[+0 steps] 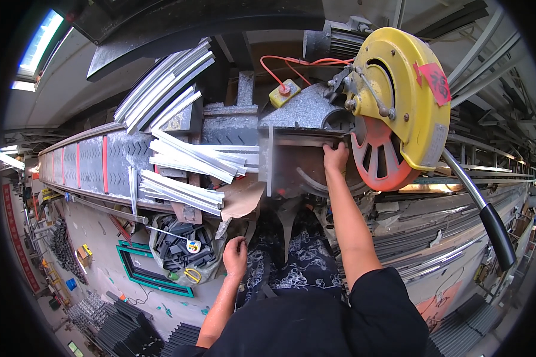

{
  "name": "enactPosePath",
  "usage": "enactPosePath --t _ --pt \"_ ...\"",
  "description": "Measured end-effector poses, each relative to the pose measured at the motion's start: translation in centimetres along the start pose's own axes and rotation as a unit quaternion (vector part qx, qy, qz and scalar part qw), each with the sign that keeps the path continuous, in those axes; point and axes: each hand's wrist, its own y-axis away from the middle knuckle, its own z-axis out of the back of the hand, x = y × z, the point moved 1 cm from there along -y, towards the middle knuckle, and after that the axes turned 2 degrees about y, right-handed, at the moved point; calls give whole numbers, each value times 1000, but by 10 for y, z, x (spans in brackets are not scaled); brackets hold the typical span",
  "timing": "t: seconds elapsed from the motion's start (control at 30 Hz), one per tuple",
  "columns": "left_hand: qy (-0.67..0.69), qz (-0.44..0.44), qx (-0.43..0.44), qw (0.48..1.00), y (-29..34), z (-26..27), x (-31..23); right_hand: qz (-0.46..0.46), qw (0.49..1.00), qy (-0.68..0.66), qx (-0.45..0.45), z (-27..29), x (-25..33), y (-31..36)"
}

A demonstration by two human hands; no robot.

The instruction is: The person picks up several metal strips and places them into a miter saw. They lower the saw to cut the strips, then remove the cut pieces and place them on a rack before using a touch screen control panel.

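My right hand (335,157) reaches forward to the cut-off saw, its fingers closed at the right end of a dark metal strip (307,141) lying along the fence. Just right of those fingers is the saw's red lower blade guard (380,156), below the big yellow guard (420,71). The blade itself is mostly hidden. My left hand (235,257) hangs low beside my leg, fingers curled in, with nothing visible in it. An upright metal plate (270,162) stands at the left of the saw table.
Pale cut profiles (193,156) lie in loose piles left of the saw. The black-gripped saw handle (497,235) slants down at right. A yellow switch box (284,93) with red cable sits behind. Below left are a bag of dark offcuts (184,241) and a green frame (138,265).
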Motion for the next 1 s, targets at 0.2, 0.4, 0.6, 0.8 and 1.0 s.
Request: enactPosePath --t 0.2,0.4,0.6,0.8,1.0 --pt "-1 -7 3 1000 2 -4 0 31 993 -113 -23 -3 -14 -1" --pt "-4 -13 0 1000 6 -7 -2 -55 936 -345 53 -17 -31 -5" --pt "-50 -42 -24 998 4 -2 -32 -48 943 -325 53 -28 -42 -12" --pt "-54 49 -12 997 -19 -23 -52 -96 924 -348 124 -24 -37 -14" --pt "-98 126 74 984 -21 -44 -26 -103 923 -360 89 -21 -28 -9"
